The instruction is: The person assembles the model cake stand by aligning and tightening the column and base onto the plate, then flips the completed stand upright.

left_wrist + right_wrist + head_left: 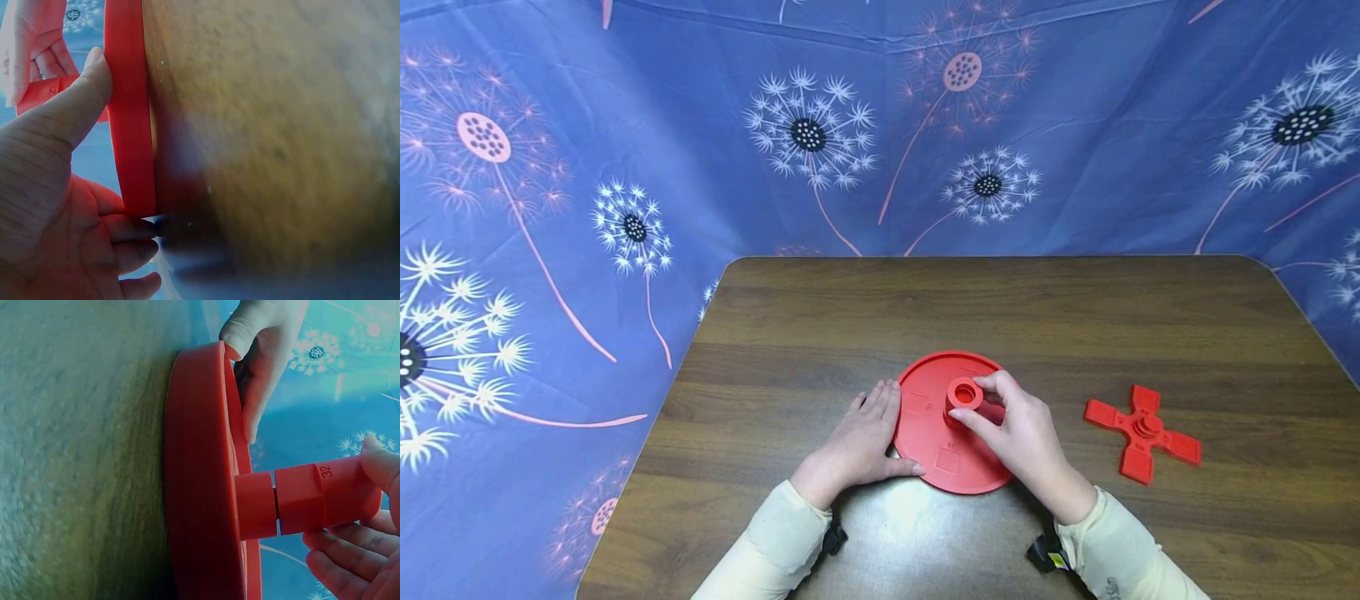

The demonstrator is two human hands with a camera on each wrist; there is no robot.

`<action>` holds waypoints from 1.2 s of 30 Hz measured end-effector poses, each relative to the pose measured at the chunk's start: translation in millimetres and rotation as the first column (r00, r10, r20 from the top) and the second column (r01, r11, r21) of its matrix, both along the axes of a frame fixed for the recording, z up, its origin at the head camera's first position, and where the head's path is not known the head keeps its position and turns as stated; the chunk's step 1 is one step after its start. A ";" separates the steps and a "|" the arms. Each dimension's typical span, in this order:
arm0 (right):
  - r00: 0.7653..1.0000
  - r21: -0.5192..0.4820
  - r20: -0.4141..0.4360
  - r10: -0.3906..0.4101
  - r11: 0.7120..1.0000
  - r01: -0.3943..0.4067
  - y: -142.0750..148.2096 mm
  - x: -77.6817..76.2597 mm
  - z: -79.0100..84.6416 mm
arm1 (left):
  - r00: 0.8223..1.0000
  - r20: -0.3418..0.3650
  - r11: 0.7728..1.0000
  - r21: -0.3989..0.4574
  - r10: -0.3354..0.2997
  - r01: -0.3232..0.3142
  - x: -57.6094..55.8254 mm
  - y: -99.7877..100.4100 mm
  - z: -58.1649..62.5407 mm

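Observation:
A large round red disc (917,437) with a raised rim lies on the table. My left hand (863,437) rests along its left edge, fingers straight against the rim and thumb touching the near side. From the disc rises a short red post (255,506). My right hand (1028,433) pinches a hollow red cylinder (300,499) between thumb and fingers, upright over that post. The cylinder has a flat-sided section marked 32, and a thin dark gap shows between it and the post in the right wrist view.
To the right of the disc lies a red cross-shaped piece (1147,427) with four flat arms and a threaded stud in its middle. The brown wooden table (820,317) has rounded far corners. Behind it hangs a blue cloth (880,167) with dandelion prints.

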State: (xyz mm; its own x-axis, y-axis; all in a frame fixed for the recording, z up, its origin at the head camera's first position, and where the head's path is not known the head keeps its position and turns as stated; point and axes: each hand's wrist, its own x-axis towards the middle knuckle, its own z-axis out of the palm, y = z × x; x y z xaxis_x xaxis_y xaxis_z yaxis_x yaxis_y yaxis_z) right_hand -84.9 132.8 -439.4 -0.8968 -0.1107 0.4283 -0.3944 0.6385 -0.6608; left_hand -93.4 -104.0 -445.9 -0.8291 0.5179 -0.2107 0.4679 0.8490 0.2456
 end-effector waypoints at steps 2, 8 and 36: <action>1.000 0.010 -0.018 -0.018 1.000 0.018 -0.8 0.2 -0.7 | 1.000 0.000 1.000 0.001 0.002 -0.002 -0.2 0.0 0.3; 0.999 -0.001 0.020 0.047 0.999 -0.046 3.7 -0.1 1.1 | 1.000 0.006 1.000 -0.002 0.000 0.000 0.0 0.6 0.1; 0.920 -0.273 0.151 0.361 0.910 -0.312 10.5 -9.7 -1.5 | 1.000 0.018 1.000 0.013 0.007 -0.007 -0.7 -0.2 -0.9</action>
State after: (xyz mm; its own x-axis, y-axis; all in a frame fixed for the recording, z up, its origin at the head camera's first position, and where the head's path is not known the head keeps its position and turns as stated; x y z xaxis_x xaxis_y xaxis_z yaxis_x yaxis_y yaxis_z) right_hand -94.6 143.3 -440.9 -0.8918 -0.3371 0.3017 -0.4064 0.3041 -0.8616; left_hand -94.1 -104.2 -446.9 -0.8287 0.5151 -0.2187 0.4577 0.8488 0.2647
